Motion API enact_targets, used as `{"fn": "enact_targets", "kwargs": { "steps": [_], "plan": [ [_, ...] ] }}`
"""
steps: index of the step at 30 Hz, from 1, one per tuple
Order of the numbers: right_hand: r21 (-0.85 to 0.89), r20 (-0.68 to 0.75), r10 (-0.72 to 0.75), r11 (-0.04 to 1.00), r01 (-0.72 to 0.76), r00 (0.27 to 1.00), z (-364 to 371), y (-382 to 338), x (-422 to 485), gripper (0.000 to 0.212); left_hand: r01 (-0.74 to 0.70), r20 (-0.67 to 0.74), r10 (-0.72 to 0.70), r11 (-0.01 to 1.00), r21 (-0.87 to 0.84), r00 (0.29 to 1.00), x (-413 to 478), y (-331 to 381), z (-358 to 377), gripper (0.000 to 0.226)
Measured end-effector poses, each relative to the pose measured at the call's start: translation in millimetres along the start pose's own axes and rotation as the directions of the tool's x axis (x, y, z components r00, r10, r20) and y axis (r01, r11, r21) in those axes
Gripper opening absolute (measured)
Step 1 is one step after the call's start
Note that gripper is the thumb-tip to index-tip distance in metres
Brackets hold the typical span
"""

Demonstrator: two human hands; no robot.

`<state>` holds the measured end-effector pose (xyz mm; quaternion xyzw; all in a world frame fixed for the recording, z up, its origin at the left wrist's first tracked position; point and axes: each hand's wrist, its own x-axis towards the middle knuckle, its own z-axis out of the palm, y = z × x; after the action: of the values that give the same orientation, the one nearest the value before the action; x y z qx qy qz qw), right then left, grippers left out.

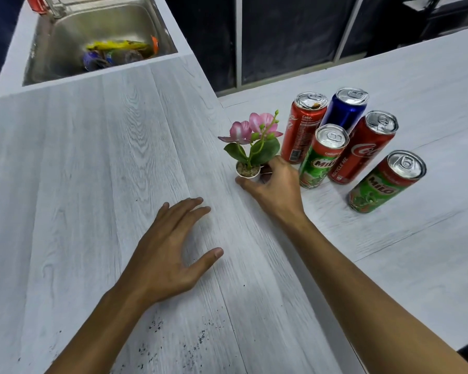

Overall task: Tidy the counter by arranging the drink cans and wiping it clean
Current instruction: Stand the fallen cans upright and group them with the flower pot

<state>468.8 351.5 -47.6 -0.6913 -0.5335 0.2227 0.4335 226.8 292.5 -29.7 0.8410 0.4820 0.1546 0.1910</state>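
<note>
Beside the cans (pixel 343 147), right hand (pixel 273 188) grips the pot (pixel 247 172) (probably clearing wiping room); left hand (pixel 165 255) rests slack, empty.

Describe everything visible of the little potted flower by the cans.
The potted flower looks artificial: pink orchid-like blooms, green buds and broad green leaves rise upright from a small white pot topped with pale gravel. It stands on the grey wood-grain counter, left of a Coke can, with the right hand gripping the pot.

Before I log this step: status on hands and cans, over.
Right hand grips flower pot, left hand open over counter. Five cans upright beside pot. Dark specks unwiped.
</note>
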Motion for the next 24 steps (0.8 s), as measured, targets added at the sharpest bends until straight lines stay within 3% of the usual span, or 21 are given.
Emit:
{"fn": "enact_targets", "kwargs": {
  "steps": [12, 19, 24],
  "plan": [
    [-0.075, 0.056, 0.020, 0.997, -0.016, 0.998, -3, -1, 6, 0.043, -0.013, 0.013, 0.013, 1.000, 0.002, 1.000, 5, 0, 5, 0.078],
    [-0.104, 0.031, 0.051, 0.993, -0.048, 0.998, -17, -3, -18, 0.067, -0.004, 0.036, 0.004, 1.000, 0.007, 0.999, 4, 4, 4, 0.082],
    [-0.178, 0.075, 0.025, 0.984, -0.011, 0.997, -38, -6, -40, 0.056, 0.015, 0.048, -0.014, 1.000, -0.008, 0.999, 4, 11, 5, 0.080]
  ]
}}
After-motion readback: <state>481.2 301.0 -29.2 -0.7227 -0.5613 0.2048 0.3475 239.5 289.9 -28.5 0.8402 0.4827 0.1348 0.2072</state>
